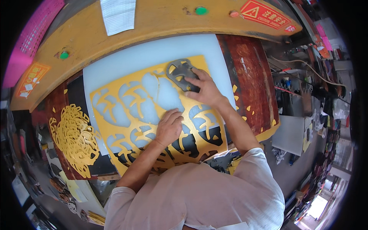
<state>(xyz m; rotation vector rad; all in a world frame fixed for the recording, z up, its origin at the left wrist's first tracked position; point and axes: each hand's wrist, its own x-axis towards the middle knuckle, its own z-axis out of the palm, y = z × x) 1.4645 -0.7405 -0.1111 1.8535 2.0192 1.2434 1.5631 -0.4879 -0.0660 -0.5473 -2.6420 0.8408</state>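
A yellow sheet [100,124] full of shoe-upper-shaped cut-outs lies over a white cutting board [153,48], its near part hanging toward my body. At the sheet's far right corner sits a dark grey cutting die [177,73] with openings through which yellow shows. My right hand [207,90] grips the die's right side, fingers and thumb spread along its edge. Lower and to the left, my left hand [169,125] rests on the sheet beside a large cut-out, fingers lightly bent and lying on it. Nothing visible is held in the left hand.
A yellow machine beam [161,23] with green buttons crosses the far side. A heap of yellow cut pieces [76,138] lies at the left. Small scraps dot the reddish-brown surface [251,73] at right. A pink basket [34,38] stands far left; a grey box [289,132] is right.
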